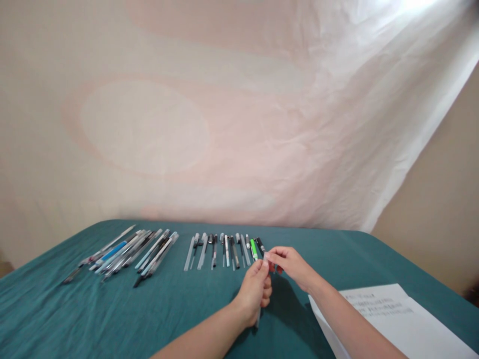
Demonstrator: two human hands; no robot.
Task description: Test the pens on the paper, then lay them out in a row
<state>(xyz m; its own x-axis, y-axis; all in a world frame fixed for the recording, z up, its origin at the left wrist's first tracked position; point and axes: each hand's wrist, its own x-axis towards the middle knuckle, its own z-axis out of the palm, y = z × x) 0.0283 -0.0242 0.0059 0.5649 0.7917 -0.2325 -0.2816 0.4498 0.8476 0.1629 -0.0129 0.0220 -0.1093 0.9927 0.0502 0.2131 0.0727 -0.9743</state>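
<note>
My left hand (253, 295) is wrapped around a slim pen (258, 319), whose lower end sticks out below the fist. The fingers of my right hand (290, 265) pinch at the upper end of the same pen, just above the left thumb. Most of the pen is hidden by my hands. Just beyond them lie a bright green marker (253, 248) and a dark pen (260, 245), at the right end of a row of pens and pen parts (226, 251).
A loose heap of pens (127, 252), among them a blue one (114, 250), lies on the left of the green tablecloth (179, 314). White sheets of paper (430, 324) with writing lie at the right, partly under my right forearm. Behind the table hangs a pale cloth (239, 124).
</note>
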